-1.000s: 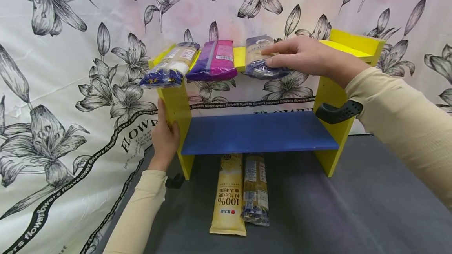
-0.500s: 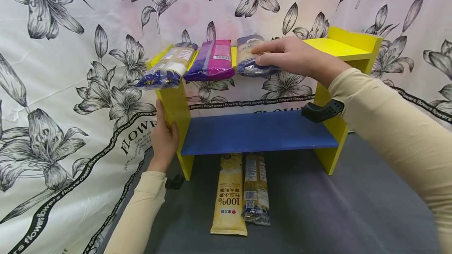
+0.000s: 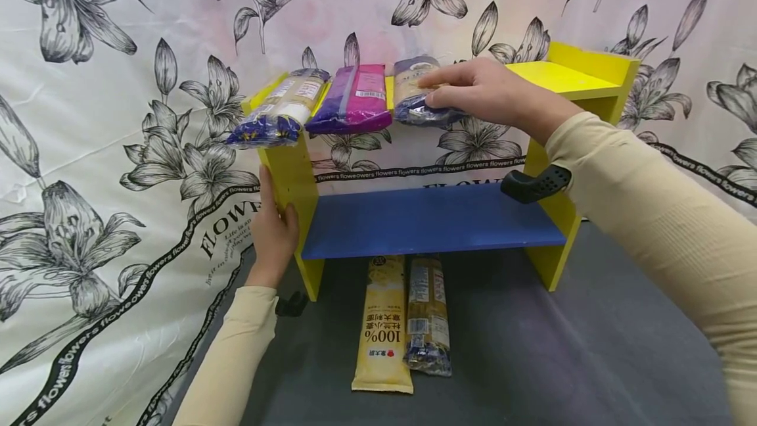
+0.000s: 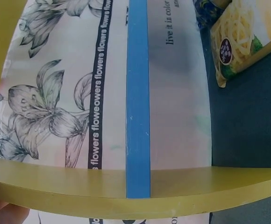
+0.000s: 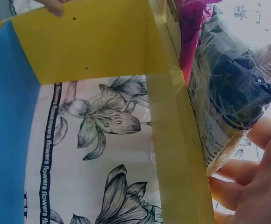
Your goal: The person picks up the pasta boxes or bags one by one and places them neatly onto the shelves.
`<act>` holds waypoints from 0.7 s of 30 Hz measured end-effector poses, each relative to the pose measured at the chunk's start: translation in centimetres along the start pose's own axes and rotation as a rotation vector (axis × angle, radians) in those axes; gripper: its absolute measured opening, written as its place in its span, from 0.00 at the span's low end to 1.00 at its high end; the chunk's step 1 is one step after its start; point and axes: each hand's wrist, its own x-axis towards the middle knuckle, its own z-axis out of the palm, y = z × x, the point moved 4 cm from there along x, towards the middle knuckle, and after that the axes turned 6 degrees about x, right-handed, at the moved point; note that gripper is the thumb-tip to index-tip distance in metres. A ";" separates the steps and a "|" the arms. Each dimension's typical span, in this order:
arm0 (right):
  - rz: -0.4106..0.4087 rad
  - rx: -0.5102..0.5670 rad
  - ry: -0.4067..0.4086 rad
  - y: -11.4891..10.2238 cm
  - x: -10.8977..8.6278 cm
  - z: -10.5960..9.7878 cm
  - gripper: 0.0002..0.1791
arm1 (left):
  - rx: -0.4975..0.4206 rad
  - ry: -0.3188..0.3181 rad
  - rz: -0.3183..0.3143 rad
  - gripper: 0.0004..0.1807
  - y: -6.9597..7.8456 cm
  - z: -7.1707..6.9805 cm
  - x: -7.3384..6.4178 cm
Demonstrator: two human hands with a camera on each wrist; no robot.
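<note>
My right hand (image 3: 485,94) holds a clear pasta packet (image 3: 418,81) with a dark blue end on the top board of a yellow shelf unit (image 3: 564,76). In the right wrist view, thumb and fingers lie around the pasta packet (image 5: 233,93), which rests against the yellow board. My left hand (image 3: 273,235) grips the unit's left side panel (image 3: 290,179); in the left wrist view a thumb shows on one side of the panel and fingers (image 4: 7,212) on the other. Left of the held packet lie a pink and purple packet (image 3: 361,100) and another blue-ended packet (image 3: 284,104).
The blue middle board (image 3: 432,219) spans the unit. Beneath it, on the dark grey surface (image 3: 491,347), lie a yellow spaghetti packet (image 3: 384,327) and a clear blue-ended pasta packet (image 3: 428,314). A flower-printed cloth (image 3: 118,150) hangs behind.
My right hand has moved the pasta packet left along the top board, closer to the pink packet. My left hand stays on the side panel.
</note>
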 end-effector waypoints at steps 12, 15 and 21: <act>-0.011 -0.005 0.098 0.2 -1.4 -0.3 0.31 | 0.002 0.023 0.027 0.38 -0.3 0.0 0.1; -0.070 0.046 0.300 1.3 -3.0 -0.2 0.26 | -0.001 0.048 0.041 0.39 -0.3 0.1 -0.2; -0.160 0.062 0.621 4.4 -7.0 -0.2 0.17 | -0.015 0.062 0.046 0.37 -0.5 0.2 0.0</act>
